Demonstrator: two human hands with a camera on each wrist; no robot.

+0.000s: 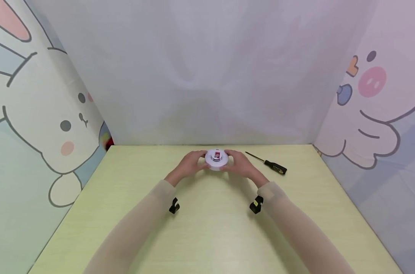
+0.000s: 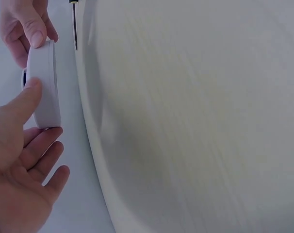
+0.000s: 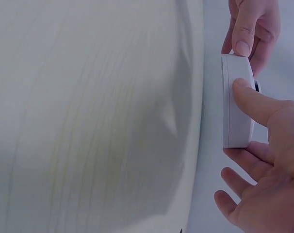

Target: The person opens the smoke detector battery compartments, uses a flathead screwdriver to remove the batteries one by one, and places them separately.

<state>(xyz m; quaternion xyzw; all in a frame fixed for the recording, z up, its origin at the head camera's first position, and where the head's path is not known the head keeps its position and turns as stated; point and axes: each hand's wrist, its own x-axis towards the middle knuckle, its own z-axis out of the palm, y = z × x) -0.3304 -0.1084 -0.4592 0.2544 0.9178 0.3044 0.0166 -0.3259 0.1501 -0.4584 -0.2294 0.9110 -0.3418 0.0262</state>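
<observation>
A round white smoke detector (image 1: pixel 216 164) with a small red label on its raised centre is held between both hands, near the back of the table. My left hand (image 1: pixel 191 163) grips its left rim, thumb in front and fingers behind. On the opposite rim my right hand (image 1: pixel 242 164) grips it the same way. The left wrist view shows the detector (image 2: pixel 46 97) edge-on, with the left thumb on its side wall. In the right wrist view, the right thumb presses the side wall of the detector (image 3: pixel 239 114), and the lower fingers hang free of it.
A screwdriver (image 1: pixel 275 167) with a black handle lies right of the right hand, its tip toward the back left. Behind the pale wooden table (image 1: pixel 214 228) hangs a grey-white curtain (image 1: pixel 207 76). Cartoon-printed panels (image 1: pixel 67 114) stand at both sides.
</observation>
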